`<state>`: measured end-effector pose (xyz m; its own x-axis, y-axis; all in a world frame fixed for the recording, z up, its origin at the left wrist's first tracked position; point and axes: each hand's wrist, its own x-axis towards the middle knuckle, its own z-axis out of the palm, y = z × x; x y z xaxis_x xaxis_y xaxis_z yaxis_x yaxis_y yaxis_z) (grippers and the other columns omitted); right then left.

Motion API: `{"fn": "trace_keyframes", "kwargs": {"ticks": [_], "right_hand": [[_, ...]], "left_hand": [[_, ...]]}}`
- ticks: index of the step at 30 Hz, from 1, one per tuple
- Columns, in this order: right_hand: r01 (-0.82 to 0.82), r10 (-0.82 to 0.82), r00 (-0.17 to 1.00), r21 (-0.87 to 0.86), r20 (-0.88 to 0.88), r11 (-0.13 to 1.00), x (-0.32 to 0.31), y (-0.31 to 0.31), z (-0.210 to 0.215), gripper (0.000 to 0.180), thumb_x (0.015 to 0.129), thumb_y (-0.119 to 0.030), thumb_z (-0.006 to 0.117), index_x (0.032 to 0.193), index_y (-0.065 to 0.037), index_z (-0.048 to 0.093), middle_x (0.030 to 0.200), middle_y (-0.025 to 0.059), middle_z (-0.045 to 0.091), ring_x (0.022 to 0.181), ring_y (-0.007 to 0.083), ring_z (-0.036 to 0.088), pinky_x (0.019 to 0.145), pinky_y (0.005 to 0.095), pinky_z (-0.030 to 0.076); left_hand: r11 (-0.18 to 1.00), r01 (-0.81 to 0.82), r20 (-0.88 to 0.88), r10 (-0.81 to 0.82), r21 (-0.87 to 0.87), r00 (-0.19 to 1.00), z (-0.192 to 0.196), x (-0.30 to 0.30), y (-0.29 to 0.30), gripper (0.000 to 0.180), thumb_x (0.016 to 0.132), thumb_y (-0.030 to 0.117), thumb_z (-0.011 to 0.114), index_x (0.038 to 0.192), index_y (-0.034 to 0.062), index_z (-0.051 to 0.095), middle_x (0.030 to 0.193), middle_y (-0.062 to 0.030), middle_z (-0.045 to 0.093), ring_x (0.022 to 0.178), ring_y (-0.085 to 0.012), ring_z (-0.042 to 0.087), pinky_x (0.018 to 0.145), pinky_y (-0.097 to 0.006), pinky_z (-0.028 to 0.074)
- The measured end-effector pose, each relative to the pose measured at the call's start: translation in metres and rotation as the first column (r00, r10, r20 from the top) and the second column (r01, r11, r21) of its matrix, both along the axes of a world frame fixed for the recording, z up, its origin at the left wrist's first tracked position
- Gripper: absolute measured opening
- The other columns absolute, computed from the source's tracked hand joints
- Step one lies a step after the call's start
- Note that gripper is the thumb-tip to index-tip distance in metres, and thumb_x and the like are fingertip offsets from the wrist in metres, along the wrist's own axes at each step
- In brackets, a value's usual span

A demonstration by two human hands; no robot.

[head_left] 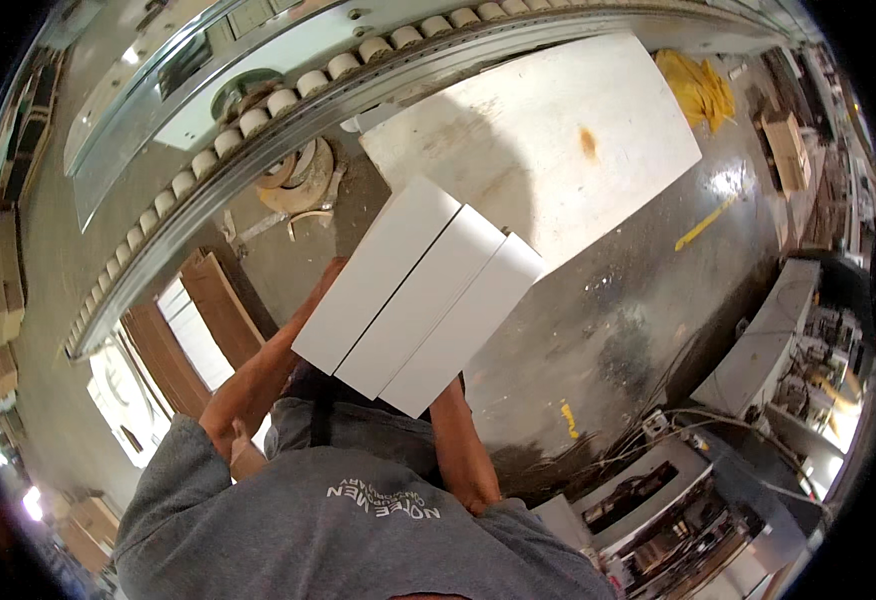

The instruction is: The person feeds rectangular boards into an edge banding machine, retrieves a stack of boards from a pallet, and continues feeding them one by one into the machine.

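Note:
A stack of white flat panels (398, 285) is held up in front of my body, tilted across the view. Its pieces lie side by side and overlap in steps, with dark gaps between them. My left hand (332, 274) is at the stack's left edge, only a small part of it showing. On the near right, my right hand (448, 392) reaches beneath the lower edge. Both forearms come up to the stack from below, and the panels hide the fingers of both hands.
A roller conveyor rail (258, 122) curves across the left and far side. Beyond the stack lies a large stained white board (598, 140), with yellow cloth (696, 88) at its far corner. Brown boards (220, 310) stand at left. Machinery (648, 490) and cables are at right.

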<state>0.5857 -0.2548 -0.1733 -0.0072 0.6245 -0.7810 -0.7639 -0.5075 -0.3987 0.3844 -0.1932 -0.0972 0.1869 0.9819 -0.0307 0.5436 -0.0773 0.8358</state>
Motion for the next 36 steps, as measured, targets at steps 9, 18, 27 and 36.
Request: {"fn": "trace_keyframes", "kwargs": {"ticks": [9, 18, 27, 36], "right_hand": [[0.184, -0.184, 0.983, -0.025, -0.014, 0.983, -0.036, 0.024, -0.005, 0.051, 0.102, -0.050, 0.041, 0.118, -0.006, 0.062, 0.106, 0.0085, 0.066, 0.094, 0.0217, 0.065, 0.075, 0.0376, 0.055], [0.304, -0.306, 0.950, -0.051, -0.064, 0.951, -0.056, 0.016, -0.015, 0.047, 0.102, -0.047, 0.042, 0.118, -0.006, 0.061, 0.107, 0.0094, 0.066, 0.095, 0.0236, 0.066, 0.075, 0.0388, 0.056], [0.384, -0.381, 0.922, 0.038, -0.068, 0.923, -0.082, -0.017, -0.038, 0.044, 0.102, -0.044, 0.043, 0.119, -0.007, 0.060, 0.109, 0.0104, 0.066, 0.097, 0.0256, 0.066, 0.075, 0.0400, 0.057], [0.546, -0.507, 0.790, 0.019, -0.345, 0.837, -0.071, 0.038, 0.014, 0.045, 0.101, -0.041, 0.046, 0.129, -0.008, 0.057, 0.120, 0.0104, 0.063, 0.111, 0.0292, 0.061, 0.088, 0.0443, 0.055]], "left_hand": [[0.974, 0.223, -0.050, -0.221, 0.040, 0.974, 0.001, -0.024, 0.062, 0.048, 0.095, 0.032, 0.063, 0.124, -0.0051, 0.059, 0.103, -0.0152, 0.070, 0.090, -0.0235, 0.069, 0.074, -0.034, 0.055], [0.935, 0.349, -0.099, -0.342, 0.065, 0.935, 0.003, -0.029, 0.095, 0.047, 0.095, 0.031, 0.063, 0.125, -0.0048, 0.059, 0.103, -0.0154, 0.070, 0.090, -0.0240, 0.069, 0.075, -0.034, 0.055], [0.897, 0.423, -0.125, -0.409, 0.127, 0.904, -0.003, -0.021, 0.107, 0.047, 0.094, 0.031, 0.063, 0.125, -0.0045, 0.058, 0.104, -0.0156, 0.070, 0.091, -0.0245, 0.069, 0.075, -0.035, 0.055], [0.854, 0.443, -0.249, -0.382, 0.273, 0.890, -0.046, -0.012, 0.114, 0.047, 0.094, 0.030, 0.063, 0.126, -0.0042, 0.058, 0.104, -0.0158, 0.070, 0.091, -0.0250, 0.069, 0.075, -0.035, 0.055]]}}
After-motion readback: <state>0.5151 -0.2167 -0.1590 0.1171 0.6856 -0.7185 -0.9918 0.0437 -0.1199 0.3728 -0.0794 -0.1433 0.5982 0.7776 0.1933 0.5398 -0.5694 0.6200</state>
